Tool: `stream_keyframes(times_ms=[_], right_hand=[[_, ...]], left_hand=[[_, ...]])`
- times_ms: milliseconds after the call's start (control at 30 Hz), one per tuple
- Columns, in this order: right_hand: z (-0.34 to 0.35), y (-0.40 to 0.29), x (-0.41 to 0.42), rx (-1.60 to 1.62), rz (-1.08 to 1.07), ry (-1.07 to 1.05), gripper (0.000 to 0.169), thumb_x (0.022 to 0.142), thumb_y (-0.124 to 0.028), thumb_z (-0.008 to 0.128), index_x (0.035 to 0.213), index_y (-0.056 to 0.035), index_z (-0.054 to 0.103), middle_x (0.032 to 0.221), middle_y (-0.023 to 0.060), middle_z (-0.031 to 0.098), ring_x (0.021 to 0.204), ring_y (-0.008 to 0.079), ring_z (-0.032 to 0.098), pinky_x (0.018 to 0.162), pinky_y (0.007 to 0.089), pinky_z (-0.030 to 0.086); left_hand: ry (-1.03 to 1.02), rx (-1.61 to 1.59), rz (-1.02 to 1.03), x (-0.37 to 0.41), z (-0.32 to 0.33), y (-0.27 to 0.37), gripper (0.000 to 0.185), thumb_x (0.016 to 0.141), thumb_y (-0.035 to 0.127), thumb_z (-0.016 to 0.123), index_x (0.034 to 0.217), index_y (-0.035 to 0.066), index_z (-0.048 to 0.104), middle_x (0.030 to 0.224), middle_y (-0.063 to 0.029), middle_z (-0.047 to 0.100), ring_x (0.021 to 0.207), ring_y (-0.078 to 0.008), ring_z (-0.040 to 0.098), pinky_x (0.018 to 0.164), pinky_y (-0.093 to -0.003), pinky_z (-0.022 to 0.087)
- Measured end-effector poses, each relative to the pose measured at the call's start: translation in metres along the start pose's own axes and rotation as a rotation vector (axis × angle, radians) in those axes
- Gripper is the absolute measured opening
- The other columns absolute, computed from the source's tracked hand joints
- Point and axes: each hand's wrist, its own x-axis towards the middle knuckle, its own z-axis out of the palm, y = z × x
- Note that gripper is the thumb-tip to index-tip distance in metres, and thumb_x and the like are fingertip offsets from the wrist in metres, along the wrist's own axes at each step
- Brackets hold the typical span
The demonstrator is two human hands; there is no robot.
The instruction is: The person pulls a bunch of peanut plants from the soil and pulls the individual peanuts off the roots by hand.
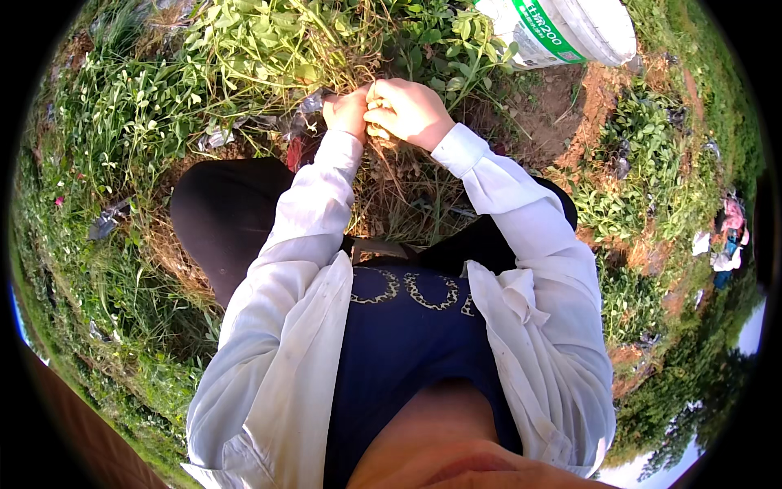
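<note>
My left hand is closed around the stems of a bundle of uprooted leafy plants, which look like peanut plants. Their leaves spread away from me beyond the hand, and thin roots trail back toward my lap. Right beside it, my right hand has its fingers curled over pale peanut pods at the root end. The fingers partly hide the pods, so how many there are cannot be seen. Both hands nearly touch each other, above the ground between my bent knees.
A white plastic bucket with a green printed label stands at the far right. Torn plastic film lies among low green plants on the left. Bare soil shows below the bucket. Crumpled cloth-like items lie farther right.
</note>
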Motion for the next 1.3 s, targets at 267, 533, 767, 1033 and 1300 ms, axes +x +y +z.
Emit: stream_keyframes(times_ms=[267,533,767,1033,1300], right_hand=[[-0.018,-0.024,-0.004,-0.067,0.002,0.036,0.016,0.077,-0.016,0.061,0.078,-0.0015,0.055,0.070,0.0099,0.058,0.061,0.0180,0.058,0.054,0.0288,0.045],[-0.013,-0.014,-0.015,0.928,0.503,-0.107,0.010,0.077,-0.007,0.062,0.077,0.0006,0.056,0.067,0.0006,0.054,0.053,0.0065,0.048,0.046,0.0217,0.036],[-0.052,0.043,-0.009,-0.400,0.114,0.381,0.013,0.069,-0.011,0.056,0.076,-0.0004,0.052,0.070,0.0152,0.061,0.064,0.0321,0.060,0.056,0.0399,0.047],[-0.059,0.058,-0.009,0.492,0.307,0.098,0.014,0.082,-0.014,0.057,0.088,-0.0017,0.056,0.062,0.0017,0.051,0.050,0.0100,0.049,0.043,0.0235,0.038],[-0.037,0.011,-0.016,1.936,0.519,-0.478,0.025,0.091,-0.025,0.041,0.088,-0.0018,0.051,0.071,0.0080,0.047,0.047,0.0101,0.041,0.032,0.0170,0.027]], left_hand=[[0.210,-0.025,0.002,-0.006,0.010,0.024,0.019,0.065,0.003,0.069,0.081,-0.006,0.064,0.080,-0.0081,0.065,0.065,-0.0166,0.060,0.063,-0.0282,0.049],[0.210,0.082,0.031,-0.011,0.011,0.035,0.028,0.065,0.006,0.071,0.088,-0.007,0.063,0.086,-0.0109,0.065,0.072,-0.0196,0.060,0.069,-0.0307,0.048],[0.173,0.073,0.003,-0.009,0.013,0.037,0.025,0.066,0.002,0.070,0.088,-0.008,0.063,0.086,-0.0115,0.065,0.073,-0.0183,0.061,0.070,-0.0292,0.048],[0.024,0.036,0.038,-0.010,0.007,0.043,0.027,0.066,0.005,0.066,0.090,-0.007,0.066,0.090,-0.0127,0.066,0.081,-0.0186,0.062,0.081,-0.0290,0.046],[-0.099,-0.192,-0.093,-0.013,0.006,0.047,0.021,0.078,0.006,0.061,0.092,-0.008,0.060,0.085,-0.0135,0.064,0.070,-0.0209,0.063,0.065,-0.0312,0.052]])
